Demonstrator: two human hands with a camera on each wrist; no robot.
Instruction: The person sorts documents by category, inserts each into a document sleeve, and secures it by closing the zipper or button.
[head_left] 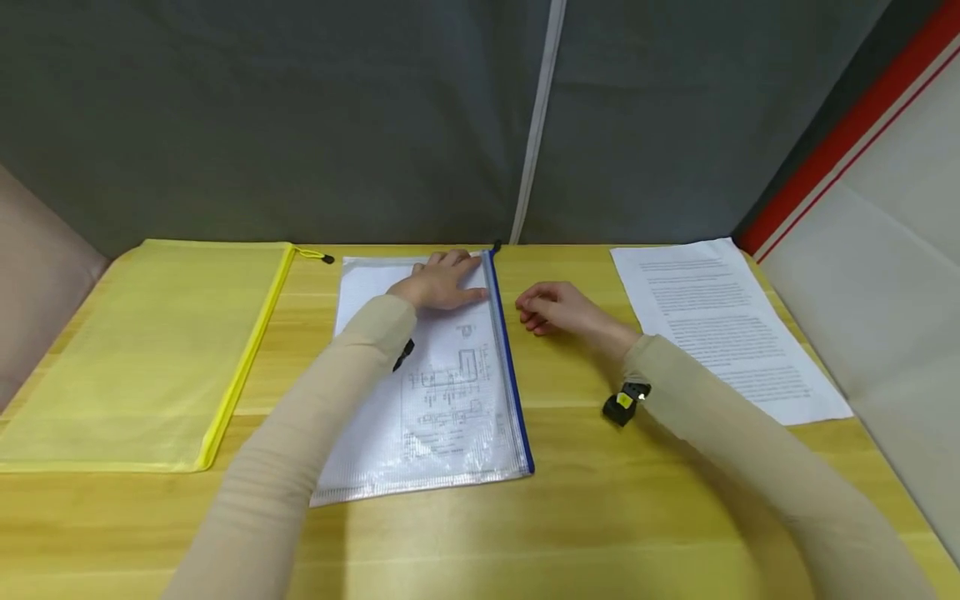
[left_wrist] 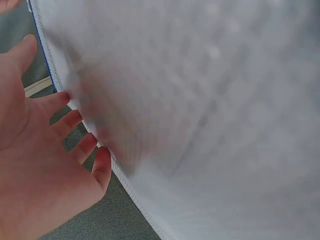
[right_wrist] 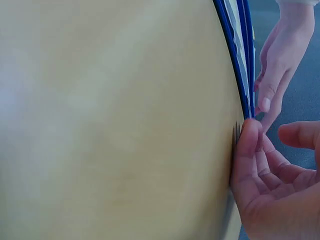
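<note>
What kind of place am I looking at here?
Probably a desk for paperwork: a wooden table holds a yellow mesh zip pouch, a blue-edged clear zip pouch and a printed paper sheet.

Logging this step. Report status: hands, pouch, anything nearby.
Left hand flat on blue-zip pouch. Right hand loosely curled beside zipper edge, holding nothing. Yellow pouch left, printed sheet right.

Head camera looks down over table [head_left: 570, 517]; wrist cameras sit close, all sharing blue-edged pouch [head_left: 450, 375] [left_wrist: 210, 115] [right_wrist: 240, 60].
</note>
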